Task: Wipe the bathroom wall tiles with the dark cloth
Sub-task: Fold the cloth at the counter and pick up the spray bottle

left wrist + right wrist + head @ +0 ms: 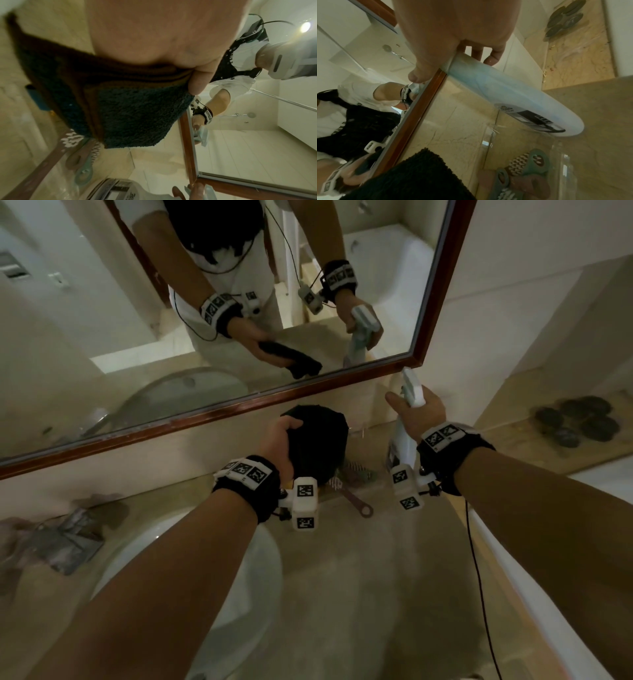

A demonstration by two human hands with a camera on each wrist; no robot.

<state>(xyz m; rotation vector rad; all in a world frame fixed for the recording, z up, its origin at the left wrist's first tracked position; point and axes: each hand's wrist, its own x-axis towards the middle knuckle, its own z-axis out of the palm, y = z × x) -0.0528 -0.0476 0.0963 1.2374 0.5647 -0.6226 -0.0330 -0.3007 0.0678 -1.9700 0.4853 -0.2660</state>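
My left hand [279, 436] grips a folded dark teal cloth with brown edging [317, 440], thumb over its top fold [197, 81]. The cloth [128, 115] is held up at the beige wall tile strip [171, 455] just below the mirror frame; whether it touches the tile I cannot tell. To its right, my right hand [418, 412] is wrapped round the neck of a white spray bottle [409, 392], nozzle near the mirror's lower right corner. The right wrist view shows the bottle [505, 92] hanging over the counter, with the cloth [419, 175] lower left.
A wood-framed mirror [205, 419] hangs above the tile strip. A white basin [239, 577] sits in the counter below my left arm. Combs and brushes [352, 477] lie under the cloth. A crumpled wrapper [68, 539] lies left. Dark round pads [579, 422] sit on the right ledge.
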